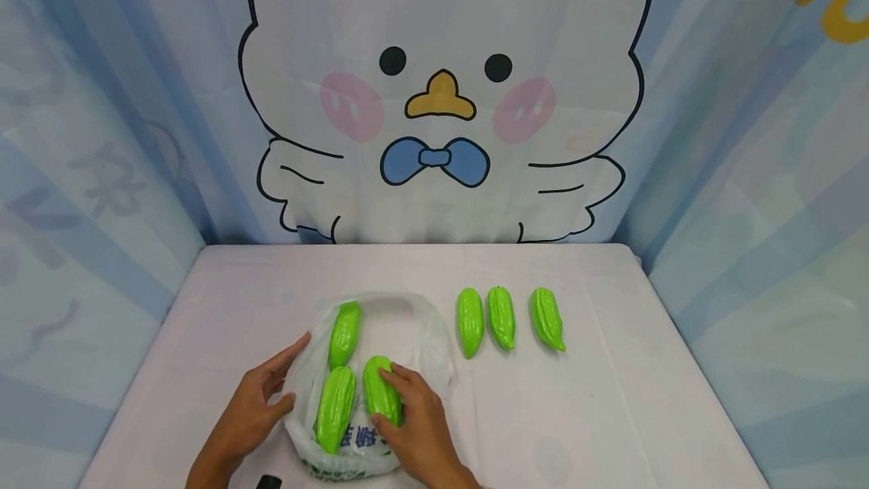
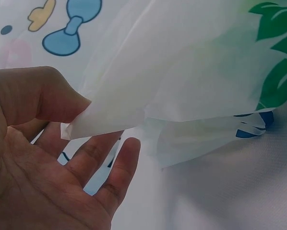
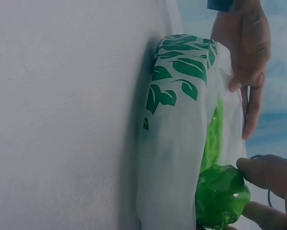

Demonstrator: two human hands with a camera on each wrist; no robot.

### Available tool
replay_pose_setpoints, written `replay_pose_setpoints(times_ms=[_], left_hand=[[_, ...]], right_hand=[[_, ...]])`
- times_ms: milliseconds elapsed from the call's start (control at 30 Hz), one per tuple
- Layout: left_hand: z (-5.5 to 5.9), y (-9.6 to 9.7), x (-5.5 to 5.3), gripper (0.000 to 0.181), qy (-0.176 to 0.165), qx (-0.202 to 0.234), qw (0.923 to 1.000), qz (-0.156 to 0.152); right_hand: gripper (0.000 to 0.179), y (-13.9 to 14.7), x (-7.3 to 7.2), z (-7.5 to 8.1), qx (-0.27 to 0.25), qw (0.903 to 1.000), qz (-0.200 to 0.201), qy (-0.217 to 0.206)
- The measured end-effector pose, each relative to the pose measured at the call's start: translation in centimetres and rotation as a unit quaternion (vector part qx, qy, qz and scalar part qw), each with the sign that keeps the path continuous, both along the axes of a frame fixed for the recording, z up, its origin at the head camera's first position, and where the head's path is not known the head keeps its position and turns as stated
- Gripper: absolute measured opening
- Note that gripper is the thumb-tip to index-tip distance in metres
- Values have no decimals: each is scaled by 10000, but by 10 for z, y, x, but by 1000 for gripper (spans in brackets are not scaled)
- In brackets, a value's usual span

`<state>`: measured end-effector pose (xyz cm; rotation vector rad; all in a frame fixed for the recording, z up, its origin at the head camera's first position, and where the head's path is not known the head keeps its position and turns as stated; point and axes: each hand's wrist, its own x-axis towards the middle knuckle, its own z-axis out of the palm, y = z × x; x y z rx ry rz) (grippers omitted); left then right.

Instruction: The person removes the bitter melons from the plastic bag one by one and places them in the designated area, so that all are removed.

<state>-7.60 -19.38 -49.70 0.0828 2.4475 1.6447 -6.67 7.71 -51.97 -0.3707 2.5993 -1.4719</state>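
Note:
An opened white plastic bag [image 1: 437, 353] with green leaf print and blue lettering stands on the table. Along its left rim is my left hand [image 1: 254, 402]; the thumb touches the film and the other fingers are spread fairly straight outside it. My right hand [image 1: 424, 425] pinches a glossy green bitter melon [image 1: 379, 387], thumb on the near side, fingers on the far side, over the bag's opening. In the right wrist view the bitter melon's end [image 3: 222, 196] shows by the rim. Two bitter melons lie inside the bag, one farther back [image 1: 345, 334], one nearer [image 1: 336, 410].
To the bag's right, three more bitter melons lie in a row on the white table: one [image 1: 471, 323], a second [image 1: 501, 318] and a third [image 1: 547, 319] set slightly apart. A small black object [image 1: 268, 482] sits at the front edge. Printed curtains [image 1: 441, 202] surround the table.

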Motion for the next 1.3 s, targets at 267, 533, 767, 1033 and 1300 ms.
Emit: replay_pose_setpoints(times_ms=[267,533,767,1033,1300], left_hand=[[-3,0,1,86,0,65,10000,0],[-1,1,1,86,-13,37,10000,-3],[-2,2,1,86,-30,116,9999,14],[-1,3,1,86,-132,157,9998,70],[0,2,0,87,-168,230,9996,59]], right_hand=[[63,10,8,11,-807,9953,-139,-522],[63,24,12,19,-948,9933,-452,-487],[62,38,15,22,-1045,9892,-940,-422],[61,55,18,23,-904,9826,-1592,-321],[64,75,23,17,-700,9735,-2178,-56]])
